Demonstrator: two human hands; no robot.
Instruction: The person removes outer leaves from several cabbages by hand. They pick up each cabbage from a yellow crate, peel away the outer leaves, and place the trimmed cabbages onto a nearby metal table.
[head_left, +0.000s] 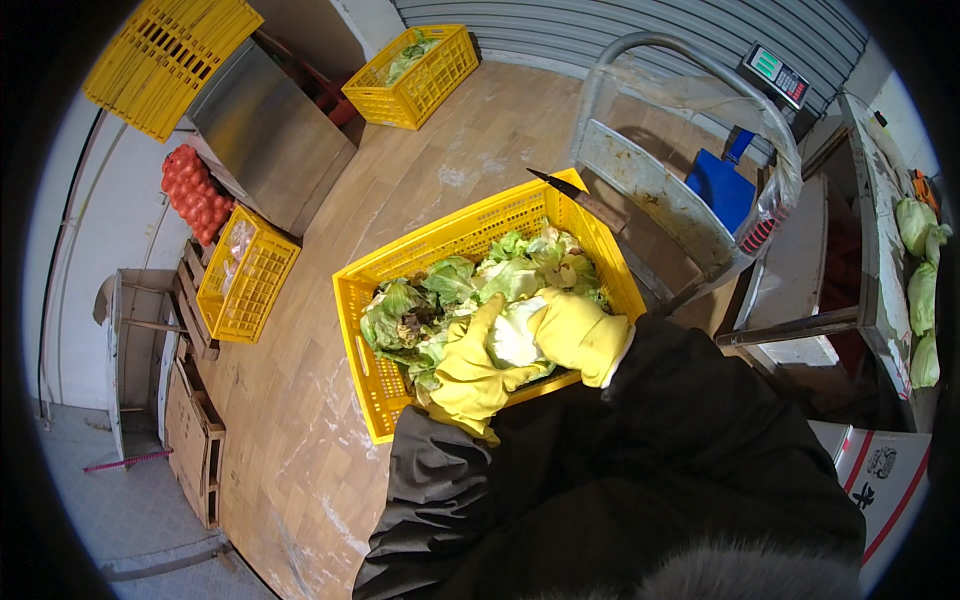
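Observation:
Both my hands wear yellow rubber gloves and hold a pale head of lettuce (516, 330) between them. My left hand (472, 371) has its fingers spread around the near left side of the head. My right hand (581, 334) grips its right side. They are inside a yellow plastic crate (450, 238), over loose green lettuce leaves (450, 281) and other lettuce, some of it browned and wilted. A knife with a dark blade and a wooden handle (600, 211) lies across the crate's far right corner.
Right of the crate stands a metal-framed cart (652, 199), with a blue dustpan (721, 187) and a digital scale (776, 71) beyond. Green vegetables (921, 289) lie on the right-hand table. Another yellow crate (412, 79) stands near the shutter; a red net sack (193, 193) is at left.

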